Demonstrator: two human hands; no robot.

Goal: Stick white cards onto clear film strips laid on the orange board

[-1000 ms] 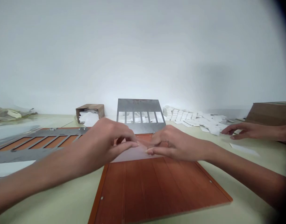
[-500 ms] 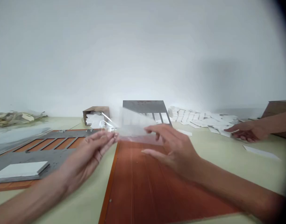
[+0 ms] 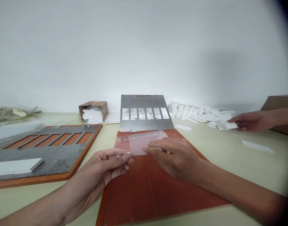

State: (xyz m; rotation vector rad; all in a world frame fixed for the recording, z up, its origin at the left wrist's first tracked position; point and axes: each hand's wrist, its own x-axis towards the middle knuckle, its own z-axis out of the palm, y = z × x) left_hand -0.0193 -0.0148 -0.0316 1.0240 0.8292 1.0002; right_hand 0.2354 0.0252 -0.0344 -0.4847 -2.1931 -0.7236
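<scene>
My left hand (image 3: pixel 114 164) pinches the near left corner of a thin clear plastic sheet (image 3: pixel 136 144), which has a cloudy whitish area. My right hand (image 3: pixel 174 153) has its fingers closed at the sheet's near right edge; its thumb is mostly hidden. The sheet lies over the far end of a reddish-brown board (image 3: pixel 144 182) in front of me. Hinged to that board's far edge, a grey metal plate (image 3: pixel 144 125) with a row of rectangular slots stands tilted up.
On the left, a second board with a slotted metal plate (image 3: pixel 54 157) laid flat carries a white block (image 3: pixel 17 166). A cardboard box (image 3: pixel 93 111) of white pieces stands behind. Another person's hand (image 3: pixel 254 121) holds white cards near a white card pile (image 3: pixel 191 110) on the right.
The plastic sheet has come down onto the board, both hands lower with it. My right hand's fingers have closed at its edge. The other person's hand has lifted some white cards.
</scene>
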